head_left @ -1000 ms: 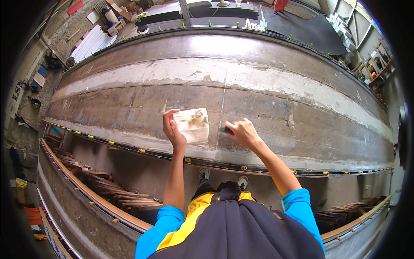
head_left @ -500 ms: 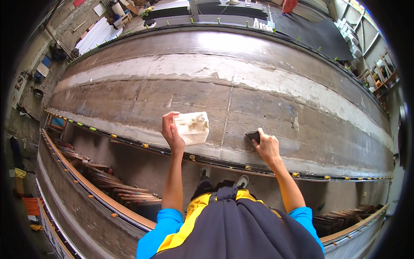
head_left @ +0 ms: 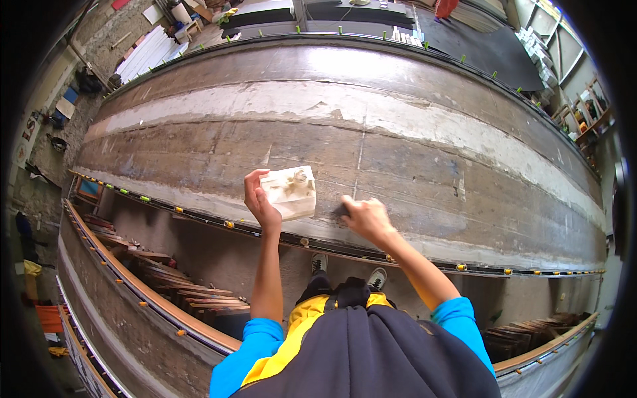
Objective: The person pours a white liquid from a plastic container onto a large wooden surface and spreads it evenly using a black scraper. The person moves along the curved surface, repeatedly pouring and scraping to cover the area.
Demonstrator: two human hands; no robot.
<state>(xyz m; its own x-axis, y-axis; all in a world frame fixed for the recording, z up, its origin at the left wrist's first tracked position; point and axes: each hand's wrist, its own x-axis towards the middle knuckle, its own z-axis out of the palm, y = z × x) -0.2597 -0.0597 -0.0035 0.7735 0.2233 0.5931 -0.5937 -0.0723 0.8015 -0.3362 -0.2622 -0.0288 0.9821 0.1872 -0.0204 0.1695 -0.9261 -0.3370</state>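
Observation:
My left hand (head_left: 261, 204) grips an off-white, box-like block (head_left: 285, 202) by its left side, thumb and fingers round the edge. A lump of pale putty-like paste (head_left: 300, 176) sits on top of it. To the right, my right hand (head_left: 369, 219) is closed on a small dark scraper (head_left: 342, 210), mostly hidden by the fingers and slightly blurred. Both hands are above the near part of a long, wide panel (head_left: 411, 179) with brown and whitish bands. The scraper is just right of the block; I cannot tell whether it touches the panel.
Small yellow clips (head_left: 229, 224) line the panel's near edge, green ones (head_left: 340, 30) its far edge. Behind me on the left lies a second long panel (head_left: 133, 312). Wooden slats (head_left: 192, 285) are stacked under it. Black sheets (head_left: 491, 56) lie beyond the far edge.
My right hand has moved left with the scraper, closer to the block. The left hand and the block have shifted slightly left and up in the view.

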